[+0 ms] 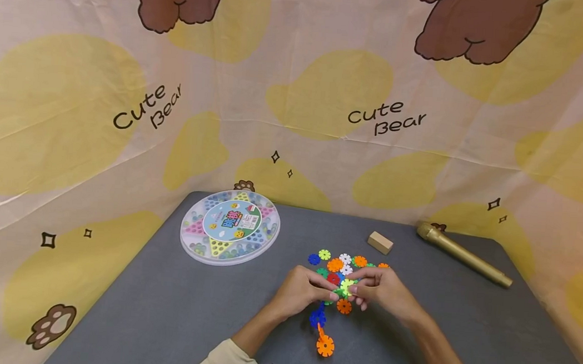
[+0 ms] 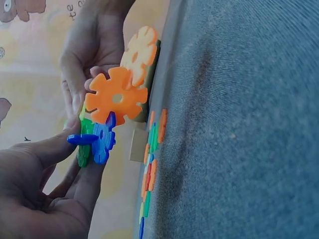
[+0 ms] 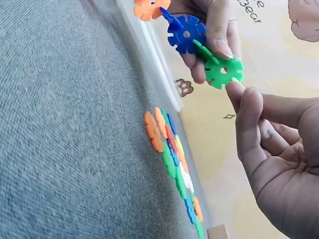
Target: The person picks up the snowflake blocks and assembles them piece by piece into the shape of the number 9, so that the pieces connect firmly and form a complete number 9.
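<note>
My left hand [image 1: 301,291] grips a green snowflake disc [image 3: 225,70] at the end of a short chain of interlocking plastic discs. Down from it hang blue discs [image 1: 317,318] and orange discs [image 1: 325,345], best seen in the left wrist view, where an orange disc [image 2: 117,97] faces the camera. Between thumb and finger, my right hand [image 1: 384,292] pinches a yellow-green disc [image 1: 347,287] against the green one. In the right wrist view, the right fingertips mostly hide that disc. Whether its slot is seated in the green disc I cannot tell.
Loose discs [image 1: 335,265] in several colours lie on the grey table [image 1: 163,313] beyond the hands. A round Chinese checkers box [image 1: 231,227] lies at the back left. A wooden block [image 1: 380,243] and a gold microphone [image 1: 464,255] lie at the back right, before a printed curtain [image 1: 322,95].
</note>
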`<state>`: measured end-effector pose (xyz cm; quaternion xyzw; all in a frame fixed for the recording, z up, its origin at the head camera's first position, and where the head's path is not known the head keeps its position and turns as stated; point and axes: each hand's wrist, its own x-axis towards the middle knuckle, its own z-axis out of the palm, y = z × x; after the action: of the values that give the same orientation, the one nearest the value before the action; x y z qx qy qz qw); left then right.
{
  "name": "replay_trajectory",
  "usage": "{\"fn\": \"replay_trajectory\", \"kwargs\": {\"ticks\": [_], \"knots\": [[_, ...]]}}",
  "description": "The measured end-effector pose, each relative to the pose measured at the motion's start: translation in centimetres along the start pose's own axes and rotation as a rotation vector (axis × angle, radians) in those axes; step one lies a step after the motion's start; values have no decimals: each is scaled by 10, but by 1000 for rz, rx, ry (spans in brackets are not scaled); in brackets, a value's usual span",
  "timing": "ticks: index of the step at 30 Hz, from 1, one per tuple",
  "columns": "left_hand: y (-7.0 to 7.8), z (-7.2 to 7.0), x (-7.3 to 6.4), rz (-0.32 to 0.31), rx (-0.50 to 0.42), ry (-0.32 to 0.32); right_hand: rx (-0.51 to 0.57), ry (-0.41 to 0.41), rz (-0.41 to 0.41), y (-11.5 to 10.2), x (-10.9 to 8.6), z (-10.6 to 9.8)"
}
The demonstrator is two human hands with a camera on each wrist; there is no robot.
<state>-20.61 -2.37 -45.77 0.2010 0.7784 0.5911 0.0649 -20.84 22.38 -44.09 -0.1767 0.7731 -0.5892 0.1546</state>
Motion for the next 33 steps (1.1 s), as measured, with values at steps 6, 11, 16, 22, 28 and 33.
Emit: {"fn": "replay_trajectory", "kwargs": {"ticks": [6, 11, 16, 22, 28, 33], "knots": [[1, 1, 0, -7, 8, 25, 21, 32, 42, -2, 0, 3], [1, 3, 0, -20, -7, 47, 67, 75, 73, -3, 1, 6], [0, 6, 0, -11, -26, 63, 114, 93, 90, -3, 1, 12], [-1, 7, -1, -5, -51, 54, 112, 96, 97, -4, 1, 12], [1, 8, -2, -52, -160, 21, 93, 50, 95, -2, -1, 7], [1, 7, -3, -66, -200, 12, 100, 44, 89, -1, -1, 4]]}}
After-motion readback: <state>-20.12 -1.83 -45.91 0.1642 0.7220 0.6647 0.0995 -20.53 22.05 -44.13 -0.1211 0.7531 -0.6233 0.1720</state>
